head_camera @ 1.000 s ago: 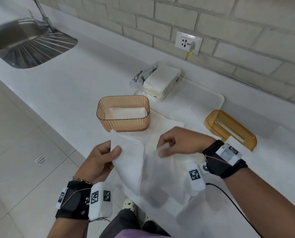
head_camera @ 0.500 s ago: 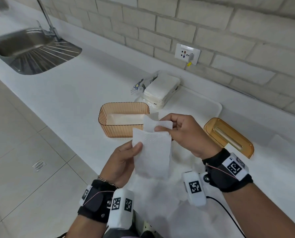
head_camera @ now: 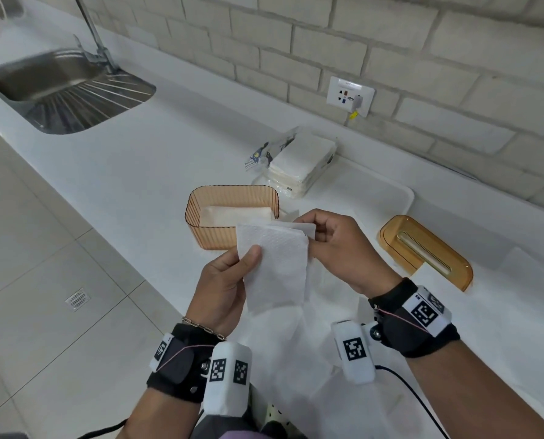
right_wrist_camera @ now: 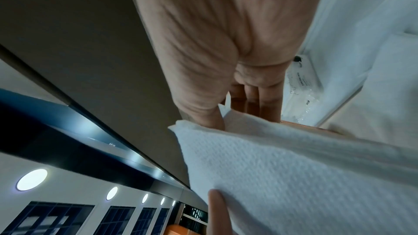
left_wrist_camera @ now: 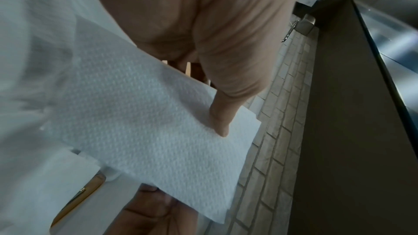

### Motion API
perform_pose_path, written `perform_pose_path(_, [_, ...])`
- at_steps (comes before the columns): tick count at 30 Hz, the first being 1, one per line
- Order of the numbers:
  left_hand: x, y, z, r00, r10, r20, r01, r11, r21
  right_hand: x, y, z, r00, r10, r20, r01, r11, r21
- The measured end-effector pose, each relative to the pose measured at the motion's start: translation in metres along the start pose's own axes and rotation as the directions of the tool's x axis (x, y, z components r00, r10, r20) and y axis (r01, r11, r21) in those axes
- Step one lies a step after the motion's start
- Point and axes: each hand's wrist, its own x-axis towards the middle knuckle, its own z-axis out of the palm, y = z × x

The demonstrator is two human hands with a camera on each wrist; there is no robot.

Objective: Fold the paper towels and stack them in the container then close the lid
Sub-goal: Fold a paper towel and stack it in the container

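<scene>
White embossed paper towel [head_camera: 273, 264], folded narrow

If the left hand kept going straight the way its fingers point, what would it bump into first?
Probably the orange container. The left hand, pinching the folded paper towel, points forward across the counter, and the container sits just beyond it. Depth is hard to judge, so it might pass over the rim.

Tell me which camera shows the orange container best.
Head view: the orange container shows whole, open, a folded towel inside. Left wrist view catches only slivers of it behind the left hand; right wrist view only an orange edge past the fingers.
</scene>
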Motion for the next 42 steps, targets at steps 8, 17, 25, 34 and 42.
perform_pose_path(8, [0.010,0.006,-0.005,0.997,-0.080,0.022,0.079,0.995,0.055,0.009,0.004,0.010,1.000,-0.004,0.029,0.000,0.993,0.114])
perform_pose_path(17, [0.010,0.015,-0.023,0.998,0.053,-0.026,-0.052,0.998,0.036,0.007,0.029,0.005,0.973,0.167,0.158,-0.178,0.982,0.061])
perform_pose_path(25, [0.001,0.031,-0.071,0.999,-0.015,-0.047,0.019,0.997,0.080,0.016,0.081,0.042,0.834,0.270,0.481,0.267,0.565,-0.780])
perform_pose_path(34, [-0.015,0.033,-0.091,0.985,-0.032,-0.169,0.041,0.998,0.054,0.053,0.064,0.079,0.645,0.288,0.708,0.735,0.017,-0.677])
perform_pose_path(42, [-0.022,0.029,-0.098,0.994,0.014,-0.106,-0.019,0.999,-0.041,0.066,0.021,0.058,0.844,0.112,0.524,0.360,0.606,-0.709])
